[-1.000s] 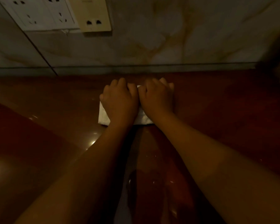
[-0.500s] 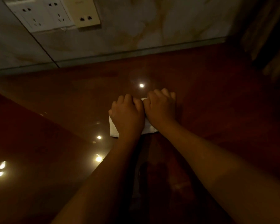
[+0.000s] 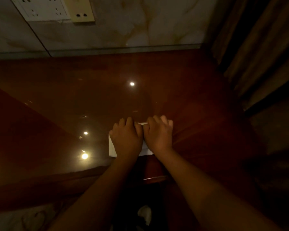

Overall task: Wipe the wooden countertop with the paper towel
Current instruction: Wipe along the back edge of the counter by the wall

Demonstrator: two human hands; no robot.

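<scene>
The glossy reddish-brown wooden countertop (image 3: 182,90) fills the middle of the head view. A folded white paper towel (image 3: 111,147) lies flat on it near the front edge. My left hand (image 3: 126,139) and my right hand (image 3: 158,136) press down on the towel side by side, fingers curled, knuckles touching. Most of the towel is hidden under both hands; only its left edge and a strip at the wrists show.
A marbled wall (image 3: 157,22) with white sockets (image 3: 40,9) and a beige socket (image 3: 82,12) backs the counter. Brown curtains (image 3: 257,55) hang at the right. The counter's front edge (image 3: 155,178) is just behind my wrists. A crumpled white thing (image 3: 145,214) lies below.
Both hands have slid the paper towel back from the wall toward the counter's front edge. The view has drawn back, and the front edge now shows.
</scene>
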